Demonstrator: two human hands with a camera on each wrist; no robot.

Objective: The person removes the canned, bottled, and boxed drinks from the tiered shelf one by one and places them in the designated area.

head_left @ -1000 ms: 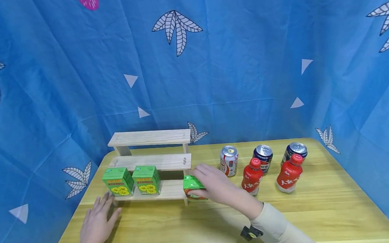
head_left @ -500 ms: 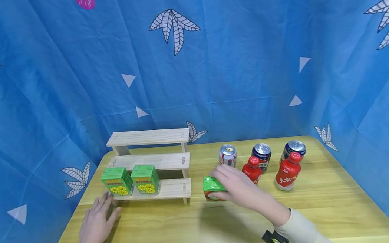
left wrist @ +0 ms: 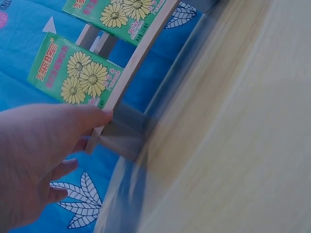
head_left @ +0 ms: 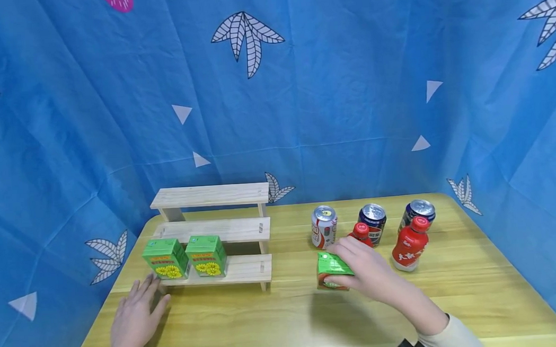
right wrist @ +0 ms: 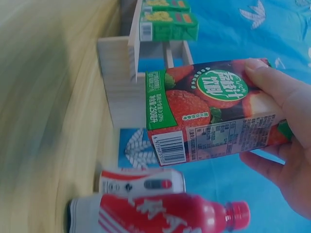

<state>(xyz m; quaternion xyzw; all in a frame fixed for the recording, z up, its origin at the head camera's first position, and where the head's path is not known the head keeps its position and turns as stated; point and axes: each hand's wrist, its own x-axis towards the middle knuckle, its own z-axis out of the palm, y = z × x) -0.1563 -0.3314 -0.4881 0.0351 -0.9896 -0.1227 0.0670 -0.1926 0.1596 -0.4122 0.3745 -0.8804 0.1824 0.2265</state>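
My right hand (head_left: 367,269) grips a green-topped lychee juice carton (head_left: 334,270) just above the table, thumb on its front. In the right wrist view, the juice carton (right wrist: 209,109) lies sideways with its barcode side showing. At the left end of the wooden tiered shelf (head_left: 248,271), my left hand (head_left: 134,320) holds the lower board's corner. The left wrist view shows the thumb (left wrist: 95,118) against that board, with other fingers partly behind it. Two green chrysanthemum drink cartons, the left one (head_left: 165,259) and the right one (head_left: 206,256), stand on the lowest tier.
Right of the shelf stand a white-and-red can (head_left: 323,228), a dark blue can (head_left: 373,223) and another dark blue can (head_left: 421,211). Before them are a red bottle (head_left: 409,248) and a second red bottle (head_left: 360,233), partly hidden by my right hand. A blue curtain (head_left: 274,115) backs the table.
My right hand has carried the lychee juice carton rightward, away from the right end of the lowest tier and towards the bottles. The left hand has stayed at the shelf's corner.
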